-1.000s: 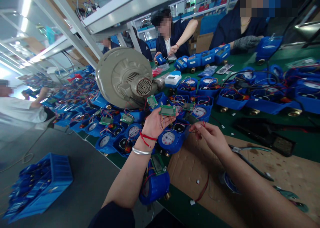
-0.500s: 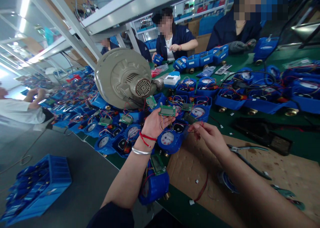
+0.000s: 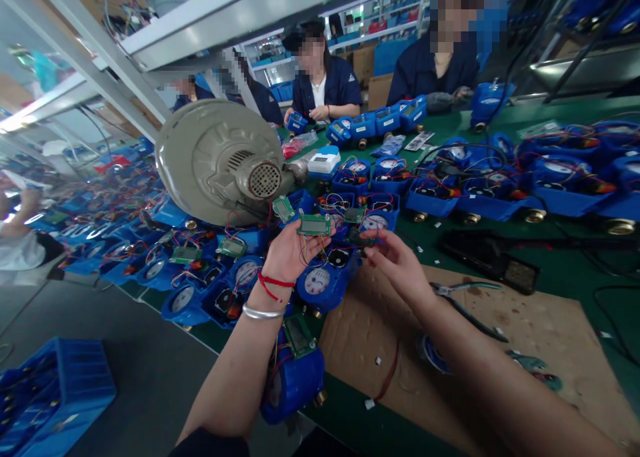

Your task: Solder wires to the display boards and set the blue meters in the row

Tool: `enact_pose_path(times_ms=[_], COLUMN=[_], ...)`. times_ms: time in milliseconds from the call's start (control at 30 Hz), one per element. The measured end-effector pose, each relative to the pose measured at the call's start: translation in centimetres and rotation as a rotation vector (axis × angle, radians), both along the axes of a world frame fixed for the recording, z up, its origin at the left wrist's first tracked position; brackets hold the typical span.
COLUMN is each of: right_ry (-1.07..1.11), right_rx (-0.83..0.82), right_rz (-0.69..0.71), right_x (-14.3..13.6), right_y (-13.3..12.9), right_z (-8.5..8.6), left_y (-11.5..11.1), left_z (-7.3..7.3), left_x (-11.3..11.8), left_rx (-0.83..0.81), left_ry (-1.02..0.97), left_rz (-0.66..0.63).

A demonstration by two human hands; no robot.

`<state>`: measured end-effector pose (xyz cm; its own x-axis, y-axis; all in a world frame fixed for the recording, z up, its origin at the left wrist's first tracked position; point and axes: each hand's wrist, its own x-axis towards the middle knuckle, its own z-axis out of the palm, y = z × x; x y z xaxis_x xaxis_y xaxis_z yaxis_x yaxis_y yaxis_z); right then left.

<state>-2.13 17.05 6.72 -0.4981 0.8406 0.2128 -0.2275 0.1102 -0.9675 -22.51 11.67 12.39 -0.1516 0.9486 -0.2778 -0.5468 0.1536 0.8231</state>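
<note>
In the head view, my left hand (image 3: 286, 255) is closed, palm up, around a green circuit board with a display (image 3: 314, 225), whose thin wires hang over the fingers. Just below it lies a blue water meter (image 3: 321, 287) with a white dial, its housing uncovered. My right hand (image 3: 397, 262) has thumb and fingers drawn together at the edge of a dark display board (image 3: 358, 237). Whether that board or a thin wire is between the fingertips is too small to tell. Another blue meter (image 3: 299, 382) with a board on top stands below my left forearm.
A large beige blower (image 3: 215, 163) stands behind my left hand. Cardboard (image 3: 350, 337) under my right arm carries pliers (image 3: 470, 307) and a spool (image 3: 431, 353). Rows of blue meters (image 3: 480, 203) line the right. Co-workers (image 3: 325, 77) sit opposite; a blue crate (image 3: 83, 390) is at lower left.
The view has swung, so everything sits further left in it. My right hand's fingers have risen toward the dark display board. My left hand keeps holding the circuit board.
</note>
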Motion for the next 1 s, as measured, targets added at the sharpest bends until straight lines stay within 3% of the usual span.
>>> enact_pose_path(times_ms=[567, 1000], right_ry=[-0.003, -0.011], right_rx=[0.158, 0.111], right_rz=[-0.095, -0.112], right_x=[0.09, 0.03], right_y=[0.26, 0.10], right_z=[-0.40, -0.16], left_y=[0.19, 0.05], left_z=[-0.31, -0.32], left_x=[-0.43, -0.57], left_rx=[-0.004, 0.076], left_ry=[-0.092, -0.114], left_rz=[0.017, 0.115])
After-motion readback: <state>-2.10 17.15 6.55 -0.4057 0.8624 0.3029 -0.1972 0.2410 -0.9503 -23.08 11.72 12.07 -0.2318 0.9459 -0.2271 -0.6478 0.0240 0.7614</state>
